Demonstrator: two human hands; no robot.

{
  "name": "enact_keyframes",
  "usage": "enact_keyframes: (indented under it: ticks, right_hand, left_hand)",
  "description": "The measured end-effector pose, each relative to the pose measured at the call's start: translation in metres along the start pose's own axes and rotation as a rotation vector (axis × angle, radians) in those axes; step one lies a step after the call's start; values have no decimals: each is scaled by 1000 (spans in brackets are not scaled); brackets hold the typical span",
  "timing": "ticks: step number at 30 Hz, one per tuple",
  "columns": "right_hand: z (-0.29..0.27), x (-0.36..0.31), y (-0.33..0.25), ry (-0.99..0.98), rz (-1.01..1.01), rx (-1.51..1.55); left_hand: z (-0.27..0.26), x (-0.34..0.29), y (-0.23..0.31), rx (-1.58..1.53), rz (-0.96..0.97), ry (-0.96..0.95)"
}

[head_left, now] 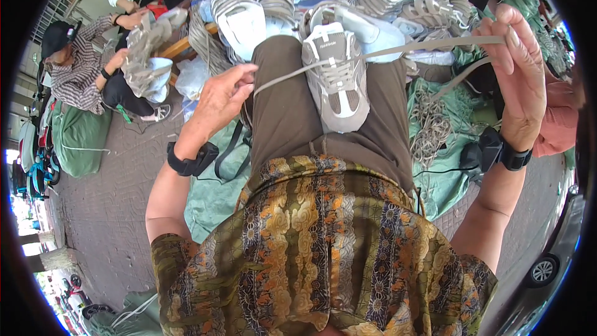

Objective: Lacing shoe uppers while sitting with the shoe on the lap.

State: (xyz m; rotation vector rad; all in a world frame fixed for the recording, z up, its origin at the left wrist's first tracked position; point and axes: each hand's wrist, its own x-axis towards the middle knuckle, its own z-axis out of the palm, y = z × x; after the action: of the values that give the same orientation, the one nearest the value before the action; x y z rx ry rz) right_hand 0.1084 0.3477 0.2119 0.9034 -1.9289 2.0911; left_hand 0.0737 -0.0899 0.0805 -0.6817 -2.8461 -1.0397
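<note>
Head view: so at the upper left you've got a co-worker (81, 78) with a bunch of shoe uppers (149, 56). Moving right, your left hand (217, 99) is mostly curled in, with the lace (472, 41) looking pinched at the thumb and fingertips. The sneaker (336, 81) sits upper center on your lap (283, 112), toe toward you, that lace stretched across it. Upper right, your right hand (519, 56) is raised, thumb and fingers closed on the other side of the lace, palm otherwise loose. Just below that hand is a tangle of spare laces (432, 121).

What I'd watch: pull harder on one side and the lace probably ends up uneven. Nothing's gripping the shoe itself, so a hard yank could tip it. And that dangling strand (460, 79) by your right hand might snag in the tangle.
</note>
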Motion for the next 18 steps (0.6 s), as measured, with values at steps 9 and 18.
enact_keyframes:
  ticks: [9, 18]
  right_hand:
    - [91, 12, -97, -117, -46, -298]
    - [93, -12, -138, 14, -79, -495]
  left_hand:
    - [-70, 51, 215, -558, 553, -155]
    - [-84, 58, 274, -602, 573, -530]
